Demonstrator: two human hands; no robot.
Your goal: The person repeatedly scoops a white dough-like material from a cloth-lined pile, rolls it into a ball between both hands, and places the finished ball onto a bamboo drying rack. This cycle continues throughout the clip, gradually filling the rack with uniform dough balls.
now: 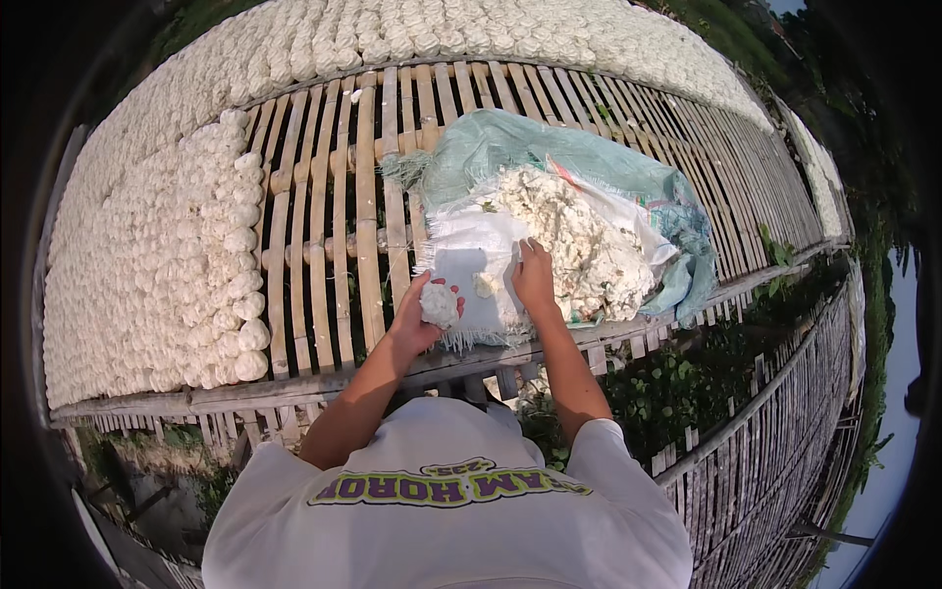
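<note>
My left hand (416, 312) is closed around a round white lump (441, 306) the size of its palm, with the fingertips curled over its far side. To the right, my right hand (533, 278) has its fingers drawn together at the near-left edge of a heap of crumbly off-white material (579, 231). Whatever those fingers hold is hidden. The heap lies on a frayed white woven sack (461, 234), and my left hand is over that sack's near-left edge. A small pale piece (484, 286) rests on the sack between my hands.
A crumpled blue-green woven sack (510, 137) wraps the heap's far and right sides. Everything sits on a gapped bamboo-slat rack (378, 216). Packed rows of white lumps (177, 265) cover its left side and far end (422, 34). A wooden rail (294, 388) edges the near side; green plants (648, 393) grow below.
</note>
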